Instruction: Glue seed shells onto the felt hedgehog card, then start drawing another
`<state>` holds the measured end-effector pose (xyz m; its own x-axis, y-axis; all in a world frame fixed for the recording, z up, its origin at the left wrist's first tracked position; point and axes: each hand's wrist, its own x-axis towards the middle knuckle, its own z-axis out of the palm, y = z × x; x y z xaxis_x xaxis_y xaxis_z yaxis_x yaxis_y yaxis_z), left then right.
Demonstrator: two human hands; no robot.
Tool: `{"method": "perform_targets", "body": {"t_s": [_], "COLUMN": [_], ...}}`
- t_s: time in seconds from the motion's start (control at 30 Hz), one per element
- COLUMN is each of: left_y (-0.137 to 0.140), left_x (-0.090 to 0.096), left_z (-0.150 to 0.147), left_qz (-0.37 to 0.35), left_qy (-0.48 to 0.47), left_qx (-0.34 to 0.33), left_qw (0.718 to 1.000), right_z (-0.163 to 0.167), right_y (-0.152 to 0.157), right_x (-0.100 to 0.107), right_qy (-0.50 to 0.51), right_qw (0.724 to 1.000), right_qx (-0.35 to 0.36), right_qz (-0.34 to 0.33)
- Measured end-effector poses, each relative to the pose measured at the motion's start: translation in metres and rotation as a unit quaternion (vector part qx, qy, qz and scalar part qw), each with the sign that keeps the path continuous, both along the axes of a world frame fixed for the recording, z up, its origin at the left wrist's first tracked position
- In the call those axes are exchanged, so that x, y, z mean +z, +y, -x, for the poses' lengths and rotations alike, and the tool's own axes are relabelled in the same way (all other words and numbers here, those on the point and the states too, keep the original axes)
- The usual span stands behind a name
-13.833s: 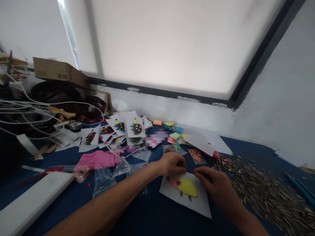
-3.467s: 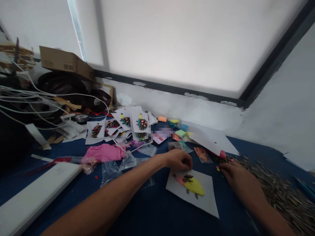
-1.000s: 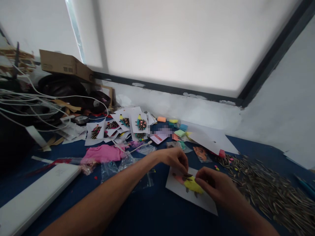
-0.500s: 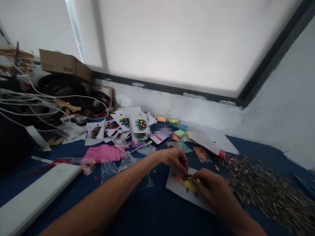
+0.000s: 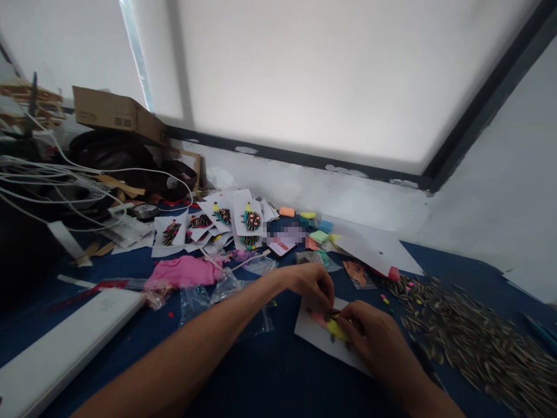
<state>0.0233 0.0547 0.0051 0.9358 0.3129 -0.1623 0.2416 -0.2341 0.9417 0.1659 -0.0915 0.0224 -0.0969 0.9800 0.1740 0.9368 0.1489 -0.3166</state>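
Both hands are set low over one small clay animal (image 5: 335, 329), with only a narrow gap between their fingertips. Near the far side of the white paper (image 5: 310, 335), the fingers of the left hand (image 5: 312, 283) are curled in, and whether anything is pinched there cannot be told. Part of the yellow body (image 5: 337, 331) is covered by the right hand (image 5: 373, 330), whose thumb and finger are bent close together. A dark sliver, likely a sunflower seed (image 5: 334, 313), is seen between the two hands, but by which one it is held, if by any, cannot be told.

On the paper, the clay animal is laid on a slant. Its pink head (image 5: 319, 317) is pointed to the far left, and its body is stretched to the near right. So the head is nearer to the left hand, and the body to the right.

The paper's left and near edges are seen, but its right side is partly hidden. Most room seems to be found on the near side, where blue tabletop (image 5: 278, 371) is shown. The left side is crossed by the left arm (image 5: 209, 331), and the right side is filled by a heap of sunflower seeds (image 5: 483, 342).
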Motion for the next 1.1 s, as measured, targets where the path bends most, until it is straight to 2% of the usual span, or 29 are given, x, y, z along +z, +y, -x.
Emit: {"method": "perform_targets", "body": {"t_s": [0.27,0.4,0.53,0.6,0.7,0.8,0.87,0.93,1.0,1.1], "left_y": [-0.001,0.0,0.002,0.001,-0.004,-0.013,-0.018,-0.021,-0.023,-0.024], "left_x": [0.007,0.011,0.011,0.011,0.016,0.024,0.031,0.036,0.039,0.039], "left_z": [0.002,0.004,0.003,0.001,-0.002,-0.003,-0.003,-0.002,-0.002,-0.002], "left_qz": [-0.019,-0.027,-0.041,-0.076,-0.188,-0.299,-0.349,-0.377,-0.384,-0.384], "left_qy": [-0.009,-0.012,-0.02,-0.02,0.019,0.088,0.131,0.159,0.174,0.183], "left_qx": [-0.01,-0.012,0.007,0.023,0.053,0.054,0.049,0.047,0.04,0.032], "left_qw": [1.0,0.999,0.999,0.997,0.981,0.949,0.927,0.911,0.906,0.904], "right_z": [-0.005,-0.018,-0.03,-0.034,-0.039,-0.046,-0.051,-0.054,-0.056,-0.055], "right_y": [0.002,0.004,0.005,0.006,0.007,0.008,0.008,0.007,0.007,0.009], "right_x": [0.003,0.01,0.021,0.026,0.028,0.024,0.02,0.016,0.013,0.011], "right_qy": [0.03,0.119,0.239,0.277,0.289,0.224,0.118,-0.006,-0.101,-0.159], "right_qw": [0.999,0.991,0.963,0.951,0.949,0.97,0.986,0.99,0.983,0.976], "right_qx": [-0.019,-0.031,-0.027,-0.042,-0.057,-0.082,-0.115,-0.143,-0.154,-0.143], "right_qz": [0.021,0.05,0.12,0.128,0.11,0.053,0.007,-0.016,-0.004,0.034]}}
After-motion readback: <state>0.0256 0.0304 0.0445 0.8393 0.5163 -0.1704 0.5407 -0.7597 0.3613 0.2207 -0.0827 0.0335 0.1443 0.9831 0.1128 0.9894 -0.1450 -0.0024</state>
